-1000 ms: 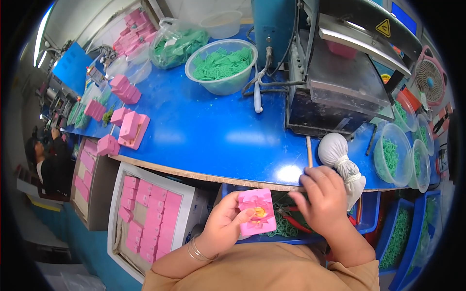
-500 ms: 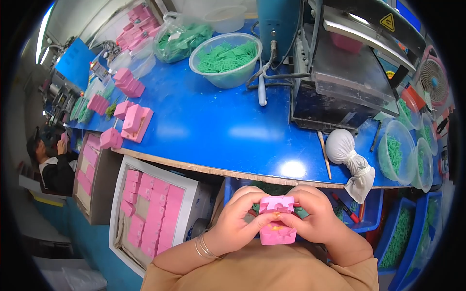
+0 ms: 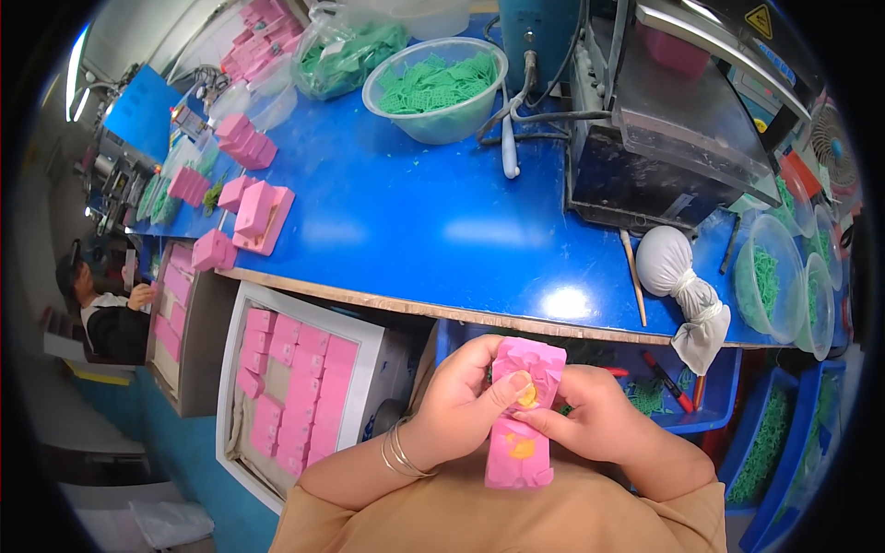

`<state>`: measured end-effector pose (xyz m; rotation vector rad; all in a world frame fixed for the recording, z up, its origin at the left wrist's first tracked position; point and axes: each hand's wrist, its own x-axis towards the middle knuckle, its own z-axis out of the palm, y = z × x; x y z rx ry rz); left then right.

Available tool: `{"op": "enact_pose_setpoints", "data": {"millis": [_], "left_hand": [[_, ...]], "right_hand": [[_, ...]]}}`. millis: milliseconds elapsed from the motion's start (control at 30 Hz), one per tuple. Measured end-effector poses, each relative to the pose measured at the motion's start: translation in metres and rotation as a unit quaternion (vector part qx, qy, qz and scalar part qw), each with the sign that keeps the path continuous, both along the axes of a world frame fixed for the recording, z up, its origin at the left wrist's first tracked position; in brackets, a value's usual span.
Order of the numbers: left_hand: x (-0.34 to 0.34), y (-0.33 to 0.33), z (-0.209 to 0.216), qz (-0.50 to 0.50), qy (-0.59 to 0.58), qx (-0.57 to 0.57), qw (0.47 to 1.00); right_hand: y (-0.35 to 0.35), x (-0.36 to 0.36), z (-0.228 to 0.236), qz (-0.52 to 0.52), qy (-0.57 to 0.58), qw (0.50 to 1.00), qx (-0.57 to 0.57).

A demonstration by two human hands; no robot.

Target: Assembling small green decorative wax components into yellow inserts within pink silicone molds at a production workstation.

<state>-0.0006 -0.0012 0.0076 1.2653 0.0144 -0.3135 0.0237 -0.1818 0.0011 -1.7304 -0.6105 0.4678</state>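
Close to my body I hold a pink rubber mold (image 3: 521, 470), folded open with its two halves end to end. Yellow marks show on both inner faces. My left hand (image 3: 456, 401) grips the upper half's left side, its thumb lying on the yellow patch. From the right, my right hand (image 3: 599, 415) holds the mold near the seam between the halves, thumb on the inner face. The fingers behind the mold are partly hidden.
The blue table (image 3: 396, 221) carries a tub of green pieces (image 3: 438, 88), a black machine (image 3: 645, 166), a tied white cloth pouch (image 3: 668, 263), a brush (image 3: 633, 276) and several pink blocks (image 3: 263, 212). Below stand a box of pink blocks (image 3: 300, 387) and blue bins (image 3: 761, 442). A person (image 3: 115, 313) sits far left.
The mold has been opened wider and tilted, so its inner faces now show flat. My left thumb has moved up onto the upper half. The view has shifted slightly.
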Motion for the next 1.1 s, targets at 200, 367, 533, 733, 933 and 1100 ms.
{"op": "enact_pose_setpoints", "data": {"millis": [200, 367, 533, 733, 933, 1100], "left_hand": [[0.0, 0.002, -0.004, -0.031, 0.021, -0.092, 0.995], [-0.002, 0.004, -0.016, -0.041, -0.146, 0.107, 0.983], [0.0, -0.004, 0.0, -0.074, -0.06, -0.012, 0.995], [0.0, 0.0, 0.003, -0.077, 0.051, -0.073, 0.993], [0.0, -0.006, 0.002, -0.075, -0.03, -0.056, 0.995], [-0.001, -0.003, -0.006, -0.071, -0.038, -0.067, 0.995]], "right_hand": [[0.001, -0.002, 0.003, 0.002, 0.027, 0.999, 0.032], [-0.001, -0.005, -0.005, -0.003, 0.084, 0.996, 0.026], [0.0, -0.004, -0.006, -0.034, 0.107, 0.99, 0.089], [-0.003, 0.006, 0.01, -0.074, -0.127, 0.989, -0.034], [-0.005, 0.005, 0.002, -0.096, -0.105, 0.99, -0.014], [-0.002, 0.003, 0.005, -0.108, -0.041, 0.993, 0.019]]}}
